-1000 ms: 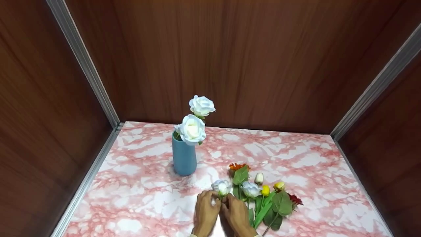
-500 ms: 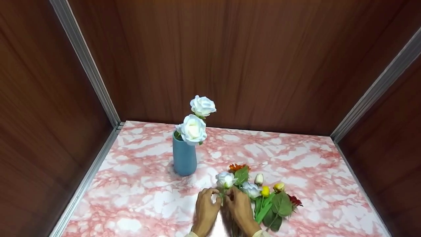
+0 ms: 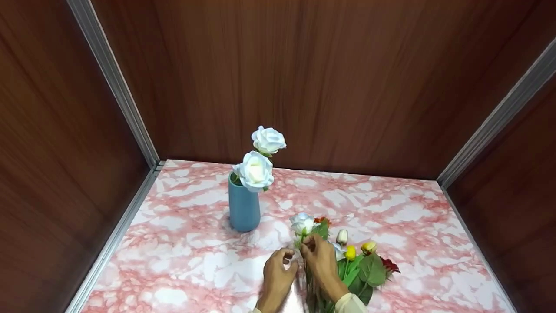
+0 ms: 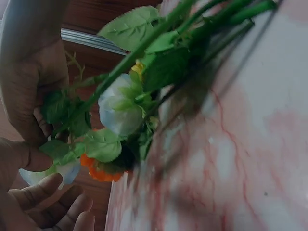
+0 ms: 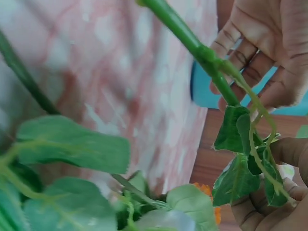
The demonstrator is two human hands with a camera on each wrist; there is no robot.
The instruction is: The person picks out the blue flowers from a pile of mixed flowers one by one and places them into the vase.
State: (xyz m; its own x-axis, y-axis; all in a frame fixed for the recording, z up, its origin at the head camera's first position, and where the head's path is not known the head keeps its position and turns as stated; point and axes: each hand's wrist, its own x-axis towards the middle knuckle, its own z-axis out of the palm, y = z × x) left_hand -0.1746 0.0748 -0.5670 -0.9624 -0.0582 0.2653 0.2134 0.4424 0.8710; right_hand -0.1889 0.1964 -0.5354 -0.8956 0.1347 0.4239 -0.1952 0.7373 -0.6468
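My right hand (image 3: pixel 321 263) pinches the green stem of a white artificial rose (image 3: pixel 304 223) just under its bloom. In the right wrist view, that stem (image 5: pixel 185 38) slants down to the right hand (image 5: pixel 269 197), with green leaves (image 5: pixel 236 175) beside the fingers. Just left of the stem is my left hand (image 3: pixel 278 276), its fingers loosely bent around nothing. The left wrist view shows the left hand (image 4: pixel 48 207) spread below the leaves (image 4: pixel 103 144). A blue vase (image 3: pixel 244 206) stands further back, holding white roses (image 3: pixel 256 171).
More flowers lie right of the hands: an orange flower (image 3: pixel 322 221), a white tulip (image 3: pixel 342 236), yellow tulips (image 3: pixel 350 252), a red flower (image 3: pixel 389 264) and broad leaves (image 3: pixel 372 269). Brown wood-grain panels (image 3: pixel 278 78) enclose the pink marbled tabletop (image 3: pixel 182 252) at the back and sides.
The rose and right hand have moved forward and slightly right. The left hand, earlier at the stem beside the right, has come away from it. Vase and its roses stay put.
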